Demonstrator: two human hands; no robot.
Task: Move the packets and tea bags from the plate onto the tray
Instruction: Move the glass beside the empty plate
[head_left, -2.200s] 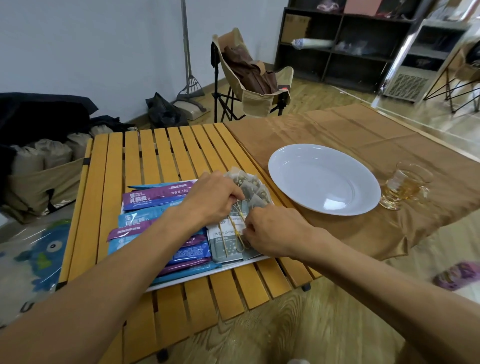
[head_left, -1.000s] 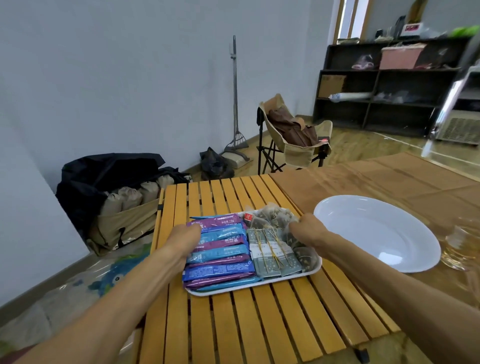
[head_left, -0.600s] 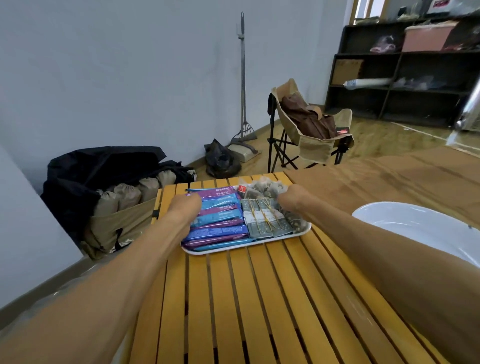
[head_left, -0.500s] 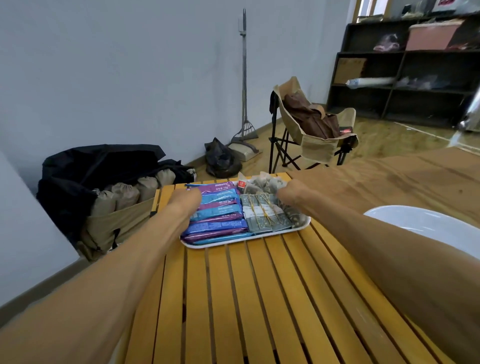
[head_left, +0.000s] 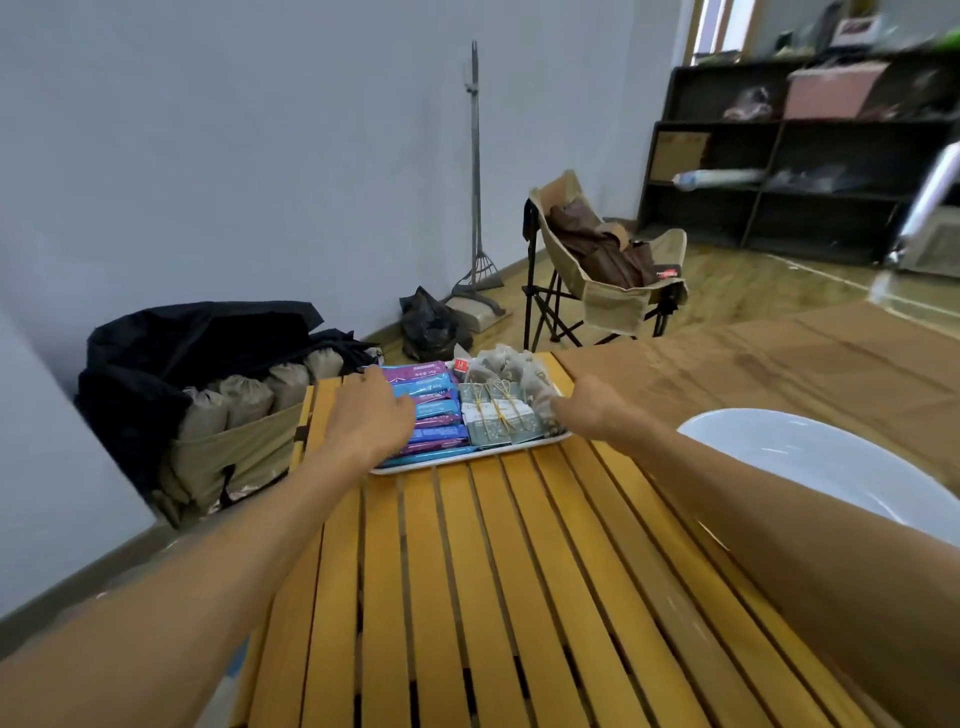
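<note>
Two hands grip a white tray (head_left: 467, 457) on the slatted bench (head_left: 467, 597): left hand (head_left: 370, 415) and right hand (head_left: 584, 408) hold its sides. Packets (head_left: 431, 410) and tea bags (head_left: 506, 382) fill it; the plate (head_left: 810, 457) sits right.

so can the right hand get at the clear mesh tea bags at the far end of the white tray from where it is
Probably yes. The right hand sits at the white tray's right edge, beside the clear mesh tea bags. Nothing visibly covers them; a short reach forward should do.

Plain grey wall (head_left: 234, 156); wood floor (head_left: 769, 291); tan folding chair (head_left: 613, 280) stood near dark shelving (head_left: 800, 171).
</note>
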